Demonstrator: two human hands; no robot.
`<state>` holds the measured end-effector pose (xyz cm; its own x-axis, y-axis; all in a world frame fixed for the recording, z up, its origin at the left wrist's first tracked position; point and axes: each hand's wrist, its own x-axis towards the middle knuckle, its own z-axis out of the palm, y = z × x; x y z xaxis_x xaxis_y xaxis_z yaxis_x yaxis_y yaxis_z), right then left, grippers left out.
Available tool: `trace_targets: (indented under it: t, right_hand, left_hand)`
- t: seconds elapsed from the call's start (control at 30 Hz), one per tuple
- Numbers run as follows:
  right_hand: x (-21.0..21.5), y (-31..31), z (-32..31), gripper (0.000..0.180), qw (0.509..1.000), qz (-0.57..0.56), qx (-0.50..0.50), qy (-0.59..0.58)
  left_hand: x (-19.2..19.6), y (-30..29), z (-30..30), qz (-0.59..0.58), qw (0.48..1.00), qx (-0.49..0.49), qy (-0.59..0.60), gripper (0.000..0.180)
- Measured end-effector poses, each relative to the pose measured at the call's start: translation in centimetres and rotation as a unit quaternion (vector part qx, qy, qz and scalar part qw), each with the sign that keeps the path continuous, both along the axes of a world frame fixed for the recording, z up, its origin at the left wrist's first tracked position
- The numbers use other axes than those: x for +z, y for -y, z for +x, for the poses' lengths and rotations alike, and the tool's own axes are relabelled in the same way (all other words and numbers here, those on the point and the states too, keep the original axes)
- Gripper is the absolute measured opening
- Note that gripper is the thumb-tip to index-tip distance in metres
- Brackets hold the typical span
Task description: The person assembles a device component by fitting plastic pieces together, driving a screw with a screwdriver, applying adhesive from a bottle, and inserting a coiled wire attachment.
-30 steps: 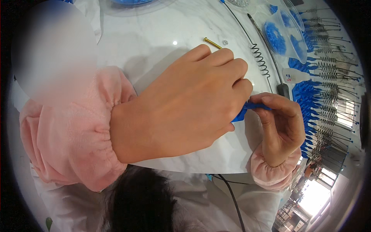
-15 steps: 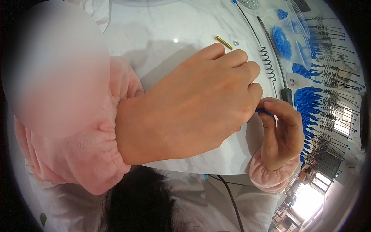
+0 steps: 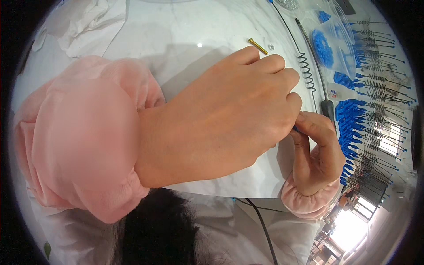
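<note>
My left hand [image 3: 221, 117], in a pink cuff, reaches across the table from the left, back upward and fingers curled closed. Its palm and fingertips are hidden, so I cannot make out what it holds. To its right, my right hand [image 3: 320, 152] pinches a small blue piece [image 3: 295, 128] between thumb and forefinger. The two hands meet at this piece, which mostly disappears behind the left hand. Beyond the left knuckles lie a brass-coloured screw [image 3: 258, 46] and a small clear or silvery nut-like piece [image 3: 271, 47].
A black wire with a coiled middle [image 3: 306, 73] lies beside a screwdriver [image 3: 327, 108]. Clear cups of small blue parts [image 3: 322, 48] and a white bottle [image 3: 342, 92] stand at right. Several blue pieces with coiled wires [image 3: 351, 119] line that edge. White tissue [image 3: 88, 26] lies far left.
My right fingers have drawn in closer to the left hand, and less of the blue piece shows. My left hand has barely shifted.
</note>
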<state>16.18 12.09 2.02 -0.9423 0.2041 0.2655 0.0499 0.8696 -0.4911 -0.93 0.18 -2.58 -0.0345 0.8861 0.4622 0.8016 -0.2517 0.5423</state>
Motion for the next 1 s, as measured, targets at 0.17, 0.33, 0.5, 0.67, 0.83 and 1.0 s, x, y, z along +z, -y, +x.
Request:
trace_targets:
  t: [0.17, 0.33, 0.5, 0.67, 0.83, 1.0]
  right_hand:
    - [0.2, 0.3, 0.1, 0.031, 1.0, -0.014, -0.006, -0.017]
    - [-0.7, -0.4, -0.4, 0.03, 1.0, 0.0, 0.003, -0.029]
    - [-0.6, -0.2, -0.1, 0.029, 1.0, -0.007, -0.008, -0.028]
    - [-0.5, 0.2, -0.5, 0.028, 0.999, -0.02, 0.003, -0.043]
    - [-0.4, 0.1, -0.2, 0.031, 0.999, -0.001, 0.004, -0.039]
    - [-0.2, 0.1, -0.2, 0.036, 1.0, -0.003, 0.006, -0.022]
  left_hand:
    - [0.7, 0.5, 0.0, 0.002, 1.0, 0.004, -0.001, 0.039]
    - [-0.4, 0.0, -2.3, 0.006, 1.0, -0.021, -0.003, 0.039]
    - [-1.0, 0.0, -2.9, 0.069, 0.997, -0.021, -0.021, 0.034]
    - [-0.9, 0.3, -3.8, 0.116, 0.992, -0.007, -0.042, 0.029]
    - [-1.7, 0.1, -4.5, 0.172, 0.984, -0.005, -0.046, 0.025]
    - [-2.2, 0.2, -5.1, 0.222, 0.974, 0.003, -0.053, 0.02]
